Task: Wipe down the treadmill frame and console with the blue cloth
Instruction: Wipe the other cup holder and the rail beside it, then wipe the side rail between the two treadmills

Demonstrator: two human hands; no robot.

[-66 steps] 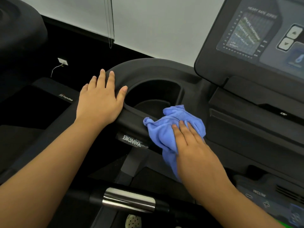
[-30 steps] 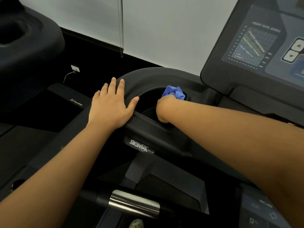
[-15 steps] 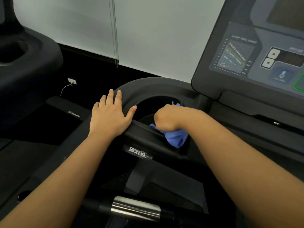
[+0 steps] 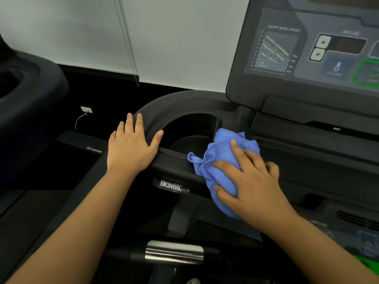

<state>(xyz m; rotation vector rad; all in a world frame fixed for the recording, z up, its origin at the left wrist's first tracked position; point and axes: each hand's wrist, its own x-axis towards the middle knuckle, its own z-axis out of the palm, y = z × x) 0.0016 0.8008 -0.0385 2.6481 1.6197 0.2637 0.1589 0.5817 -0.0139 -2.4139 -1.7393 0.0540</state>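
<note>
At the near rim of the cup holder, right hand grips blue cloth, hiding the rim; left hand rests flat, fingers straight. Console cut off at right, seemingly unlit.

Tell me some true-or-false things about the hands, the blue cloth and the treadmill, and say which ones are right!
1. The right hand grips the bunched blue cloth. True.
2. The left hand grips the cloth too. False: it rests flat on the black treadmill frame, apart from the cloth.
3. The cloth is stuffed down at the bottom of the cup holder. False: it lies on the frame at the holder's right edge.
4. The console has a heart rate zones chart on it. True.
</note>
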